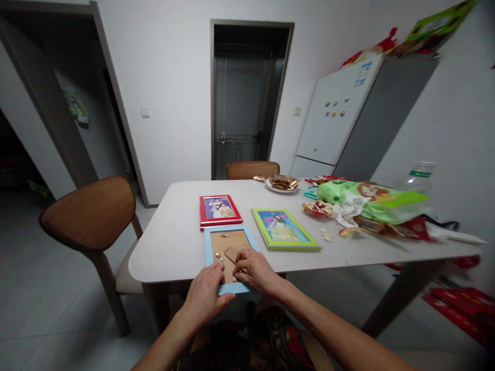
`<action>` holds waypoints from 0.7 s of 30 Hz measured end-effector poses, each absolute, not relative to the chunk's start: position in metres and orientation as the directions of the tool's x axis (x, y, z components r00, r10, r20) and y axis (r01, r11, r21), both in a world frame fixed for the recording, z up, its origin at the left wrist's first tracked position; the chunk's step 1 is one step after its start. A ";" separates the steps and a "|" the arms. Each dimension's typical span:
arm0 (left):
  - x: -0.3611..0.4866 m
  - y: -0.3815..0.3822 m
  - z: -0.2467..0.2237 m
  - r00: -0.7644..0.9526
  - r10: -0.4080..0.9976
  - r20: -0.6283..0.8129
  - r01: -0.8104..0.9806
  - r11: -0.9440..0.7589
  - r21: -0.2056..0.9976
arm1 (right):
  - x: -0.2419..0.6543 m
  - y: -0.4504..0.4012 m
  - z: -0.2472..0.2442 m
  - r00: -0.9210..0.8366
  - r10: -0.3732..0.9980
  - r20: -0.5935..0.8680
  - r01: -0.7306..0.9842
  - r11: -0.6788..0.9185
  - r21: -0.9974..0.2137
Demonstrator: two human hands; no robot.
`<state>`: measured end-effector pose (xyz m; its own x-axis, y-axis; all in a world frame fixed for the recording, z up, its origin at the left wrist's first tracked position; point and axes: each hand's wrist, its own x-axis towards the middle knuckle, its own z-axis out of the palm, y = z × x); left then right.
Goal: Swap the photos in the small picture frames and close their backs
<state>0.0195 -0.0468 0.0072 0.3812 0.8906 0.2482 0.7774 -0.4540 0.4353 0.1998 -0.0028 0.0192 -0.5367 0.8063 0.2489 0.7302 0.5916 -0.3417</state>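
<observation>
A light blue photo frame (209, 252) lies face down at the table's front edge, its brown backing board (240, 239) showing. On the board are small metal clips (219, 256) and the outline of a stand flap (231, 252). My left hand (207, 291) grips the frame's lower left corner, fingers over the board and thumb along the front edge. My right hand (253, 268) rests on the board's lower right, fingers bent and drawn together beside a metal clip (234, 279); whatever is between the fingertips is hidden.
Behind lies a red photo frame (220, 208), and to the right a green one (284, 230). Farther right are a plate (281, 188) of wrapped snacks, an opened pomegranate (317, 208), crumpled tissue (348, 210) and a green bag (371, 198). A chair (91, 216) stands left.
</observation>
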 end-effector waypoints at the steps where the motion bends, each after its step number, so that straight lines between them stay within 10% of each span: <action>1: 0.019 -0.047 0.007 0.383 0.889 0.249 0.777 -0.456 0.434 | 0.200 -0.003 0.020 -0.536 0.806 0.252 0.728 0.593 -0.344; 21: 0.020 -0.049 0.009 0.370 0.893 0.257 0.742 -0.450 0.497 | 0.169 0.019 0.011 -0.489 0.800 0.347 0.727 0.594 -0.345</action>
